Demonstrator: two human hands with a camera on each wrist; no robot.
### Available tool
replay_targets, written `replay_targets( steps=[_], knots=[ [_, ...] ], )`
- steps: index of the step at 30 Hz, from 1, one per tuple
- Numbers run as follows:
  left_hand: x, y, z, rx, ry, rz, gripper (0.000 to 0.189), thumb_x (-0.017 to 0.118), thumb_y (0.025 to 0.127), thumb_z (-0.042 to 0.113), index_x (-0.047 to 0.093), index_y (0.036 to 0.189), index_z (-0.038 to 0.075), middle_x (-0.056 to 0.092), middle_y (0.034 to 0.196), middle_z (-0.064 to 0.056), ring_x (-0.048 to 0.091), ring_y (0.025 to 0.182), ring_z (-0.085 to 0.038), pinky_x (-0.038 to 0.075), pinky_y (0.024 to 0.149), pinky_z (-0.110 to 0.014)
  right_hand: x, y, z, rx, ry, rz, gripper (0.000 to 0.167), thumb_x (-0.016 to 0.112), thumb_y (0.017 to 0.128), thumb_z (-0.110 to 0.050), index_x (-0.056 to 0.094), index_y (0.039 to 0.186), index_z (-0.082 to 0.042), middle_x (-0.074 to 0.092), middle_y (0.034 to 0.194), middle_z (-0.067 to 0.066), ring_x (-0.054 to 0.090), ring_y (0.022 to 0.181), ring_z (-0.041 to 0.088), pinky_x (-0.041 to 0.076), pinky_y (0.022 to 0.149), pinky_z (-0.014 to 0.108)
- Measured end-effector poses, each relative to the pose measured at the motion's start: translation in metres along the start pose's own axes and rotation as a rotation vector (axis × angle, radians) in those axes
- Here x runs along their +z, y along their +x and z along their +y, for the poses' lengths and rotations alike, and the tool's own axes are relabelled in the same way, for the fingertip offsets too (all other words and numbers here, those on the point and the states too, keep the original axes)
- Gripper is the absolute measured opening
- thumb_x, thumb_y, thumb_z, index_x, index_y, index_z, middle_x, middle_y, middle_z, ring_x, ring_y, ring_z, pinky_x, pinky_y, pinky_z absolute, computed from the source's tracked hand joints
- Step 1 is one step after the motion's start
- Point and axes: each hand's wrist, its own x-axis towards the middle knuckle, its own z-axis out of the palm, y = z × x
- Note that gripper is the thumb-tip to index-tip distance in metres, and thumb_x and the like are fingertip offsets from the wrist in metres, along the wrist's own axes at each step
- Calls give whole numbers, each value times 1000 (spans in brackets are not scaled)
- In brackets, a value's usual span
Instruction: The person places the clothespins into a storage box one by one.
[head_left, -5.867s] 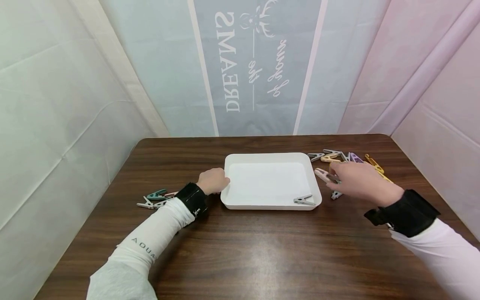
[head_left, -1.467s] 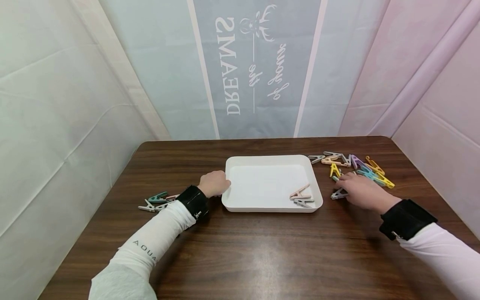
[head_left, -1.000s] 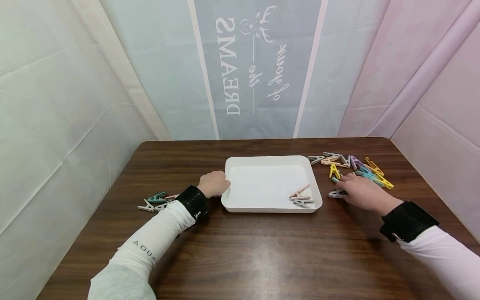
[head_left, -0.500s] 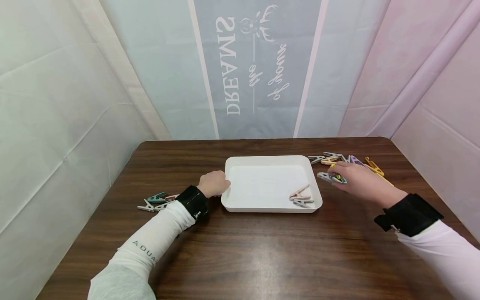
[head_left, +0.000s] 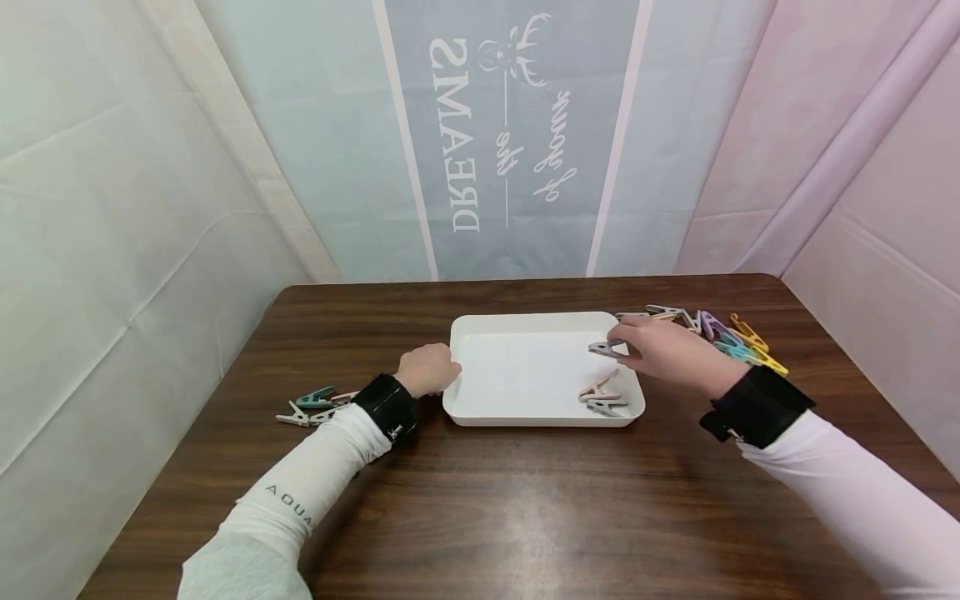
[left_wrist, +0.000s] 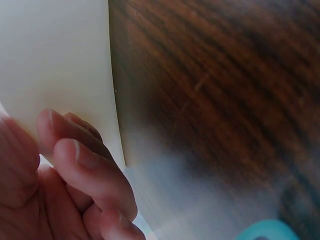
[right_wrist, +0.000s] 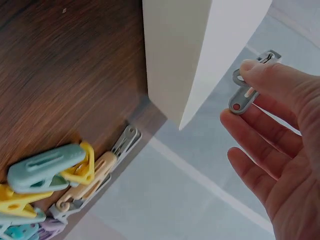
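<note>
A white tray point(head_left: 517, 367) lies on the wooden table. At its left edge my left hand point(head_left: 425, 369) grips the rim; in the left wrist view its fingers point(left_wrist: 92, 170) curl at the tray's wall. Over the tray's right side, my right hand point(head_left: 667, 354) pinches a grey clothespin point(head_left: 602, 349) between thumb and fingers. The right wrist view shows this clothespin point(right_wrist: 243, 97) near one end of the white tray wall point(right_wrist: 200, 55). Inside the tray, below that hand, a pale pink clothespin point(head_left: 600, 390) lies against another grey clothespin point(head_left: 605, 407).
Several clothespins lie right of the tray, including a purple one point(head_left: 709, 323), a teal one point(head_left: 731, 346) and a yellow one point(head_left: 768, 362). Left of the tray, by the left forearm, are a green clothespin point(head_left: 315, 397) and a white one point(head_left: 292, 414). Fabric curtains surround the table.
The pink clothespin, earlier in my right hand, now lies in the tray. My right hand has since lifted a grey clothespin from the table and moved left over the tray. The left hand stays put.
</note>
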Motion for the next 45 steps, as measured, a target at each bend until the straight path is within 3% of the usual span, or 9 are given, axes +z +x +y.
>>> replay_targets(
  steps=[5,10,21,37,45],
  knots=[
    [1,1,-1,6,4,6,32,46,99,25,62,75,9,60,58,-4,59,51,-18,44,53,-33,6,11,-4,22,-23,-48,28,78,82,-10,65,107,-5,62,99,7,57,77,17,51,68,37],
    [1,2,-2,9,11,13,31,46,99,25,61,76,9,60,57,-4,59,51,-17,44,53,-33,15,22,-4,-20,-65,-80,26,79,81,-10,66,104,-8,63,96,5,59,78,18,50,69,37],
    [0,1,0,11,13,6,32,47,99,25,62,76,9,61,59,-5,59,51,-17,44,50,-31,25,32,-7,11,40,-247,25,78,82,-10,65,102,-6,61,92,4,55,76,16,50,71,37],
    [3,2,-1,13,13,3,33,46,99,25,62,75,9,61,58,-4,59,50,-17,44,50,-32,32,34,-6,40,31,-301,19,77,83,-7,64,98,-7,61,87,0,52,75,15,49,73,37],
    [3,1,0,7,15,5,32,47,99,25,61,75,9,60,58,-4,59,50,-17,44,51,-32,31,27,-5,54,44,-312,17,69,86,1,66,101,-6,63,92,3,53,77,17,50,76,39]
  ],
)
